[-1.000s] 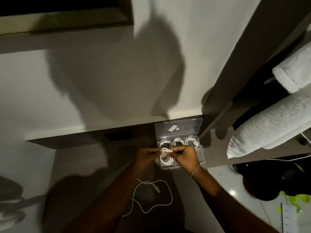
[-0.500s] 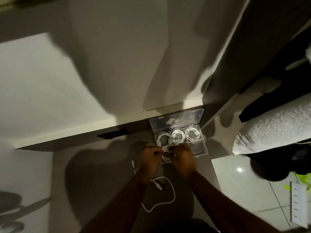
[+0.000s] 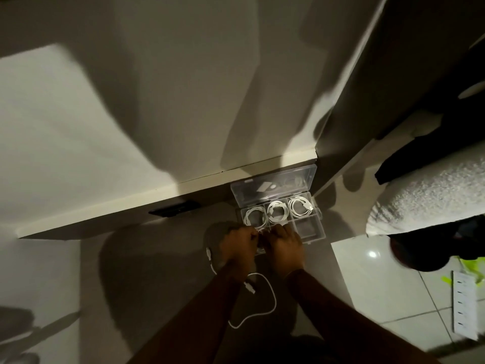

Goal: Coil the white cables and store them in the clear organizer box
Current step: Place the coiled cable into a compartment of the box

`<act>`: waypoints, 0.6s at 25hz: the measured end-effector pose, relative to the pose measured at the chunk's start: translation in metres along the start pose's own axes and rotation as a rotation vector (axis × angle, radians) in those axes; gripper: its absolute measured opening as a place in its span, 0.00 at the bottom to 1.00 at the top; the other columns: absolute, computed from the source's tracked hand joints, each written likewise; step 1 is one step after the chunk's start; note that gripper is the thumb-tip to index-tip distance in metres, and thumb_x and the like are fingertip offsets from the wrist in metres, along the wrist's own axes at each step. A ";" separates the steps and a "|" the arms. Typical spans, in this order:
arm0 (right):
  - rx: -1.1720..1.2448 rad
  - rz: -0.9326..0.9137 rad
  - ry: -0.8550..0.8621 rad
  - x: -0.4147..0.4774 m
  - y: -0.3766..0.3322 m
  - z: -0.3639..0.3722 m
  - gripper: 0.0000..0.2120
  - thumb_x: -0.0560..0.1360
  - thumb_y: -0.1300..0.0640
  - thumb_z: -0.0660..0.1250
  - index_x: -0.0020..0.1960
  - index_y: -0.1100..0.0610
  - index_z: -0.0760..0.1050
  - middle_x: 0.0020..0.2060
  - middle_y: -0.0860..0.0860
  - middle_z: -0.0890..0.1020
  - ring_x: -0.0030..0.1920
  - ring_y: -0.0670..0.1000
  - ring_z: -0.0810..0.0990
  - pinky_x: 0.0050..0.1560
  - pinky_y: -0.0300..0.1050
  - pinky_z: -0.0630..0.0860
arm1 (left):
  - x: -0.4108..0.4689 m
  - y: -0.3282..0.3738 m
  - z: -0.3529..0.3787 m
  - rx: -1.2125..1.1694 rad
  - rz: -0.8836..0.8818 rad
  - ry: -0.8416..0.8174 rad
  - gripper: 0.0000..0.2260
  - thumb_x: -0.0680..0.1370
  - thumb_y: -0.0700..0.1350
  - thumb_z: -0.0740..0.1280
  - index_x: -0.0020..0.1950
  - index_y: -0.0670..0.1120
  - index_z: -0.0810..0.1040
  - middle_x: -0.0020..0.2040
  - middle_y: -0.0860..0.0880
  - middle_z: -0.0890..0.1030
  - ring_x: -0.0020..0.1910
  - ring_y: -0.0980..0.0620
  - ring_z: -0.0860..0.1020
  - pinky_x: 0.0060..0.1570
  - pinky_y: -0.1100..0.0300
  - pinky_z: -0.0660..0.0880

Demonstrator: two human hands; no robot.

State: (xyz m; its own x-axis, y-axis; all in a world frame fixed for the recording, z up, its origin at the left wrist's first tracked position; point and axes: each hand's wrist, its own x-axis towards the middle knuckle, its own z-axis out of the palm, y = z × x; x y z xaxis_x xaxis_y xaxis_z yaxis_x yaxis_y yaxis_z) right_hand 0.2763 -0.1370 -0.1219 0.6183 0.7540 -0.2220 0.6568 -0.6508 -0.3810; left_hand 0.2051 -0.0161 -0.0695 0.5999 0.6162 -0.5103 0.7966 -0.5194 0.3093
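Since a second ago, both hands, left hand [image 3: 237, 241] and right hand [image 3: 284, 244], are lowered onto the clear organizer box [image 3: 311, 228] at lower centre; a coil seems pressed in, each grip closed round it. One loose white cable [image 3: 273, 298] remains.

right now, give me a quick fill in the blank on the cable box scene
1. The far row of the clear plastic organizer box holds ____ coiled white cables.
2. The box's clear hinged lid stands ____.
3. One loose white cable lies uncoiled on the surface, ____ the box.
4. The left hand and right hand are together over the box's ____ row.

Missing words: three; open; outside; near
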 end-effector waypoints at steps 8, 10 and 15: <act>-0.104 0.057 -0.209 0.013 -0.006 -0.004 0.18 0.74 0.46 0.68 0.64 0.44 0.80 0.61 0.51 0.82 0.64 0.59 0.77 0.65 0.59 0.72 | -0.005 -0.008 0.009 0.105 0.076 -0.011 0.11 0.83 0.50 0.63 0.59 0.55 0.83 0.64 0.49 0.82 0.59 0.44 0.83 0.58 0.46 0.80; -0.055 0.097 -0.173 0.015 -0.005 -0.004 0.14 0.77 0.50 0.67 0.61 0.45 0.82 0.59 0.50 0.83 0.63 0.58 0.79 0.64 0.57 0.73 | -0.002 -0.007 0.008 -0.030 0.024 -0.002 0.10 0.83 0.49 0.64 0.55 0.53 0.85 0.57 0.48 0.86 0.55 0.44 0.84 0.57 0.47 0.80; 0.115 0.115 -0.002 0.011 0.011 -0.003 0.13 0.80 0.45 0.69 0.53 0.51 0.88 0.48 0.53 0.86 0.55 0.58 0.81 0.56 0.53 0.78 | 0.001 -0.013 0.005 -0.279 -0.053 0.021 0.08 0.81 0.45 0.70 0.56 0.47 0.88 0.57 0.46 0.87 0.56 0.45 0.84 0.59 0.50 0.79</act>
State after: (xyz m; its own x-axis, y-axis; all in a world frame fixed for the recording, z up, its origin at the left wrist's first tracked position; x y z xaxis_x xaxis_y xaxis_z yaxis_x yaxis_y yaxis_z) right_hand 0.2916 -0.1360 -0.1261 0.6856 0.6754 -0.2718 0.5277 -0.7182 -0.4535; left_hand 0.1950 -0.0116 -0.0780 0.5556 0.6521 -0.5158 0.8151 -0.3045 0.4929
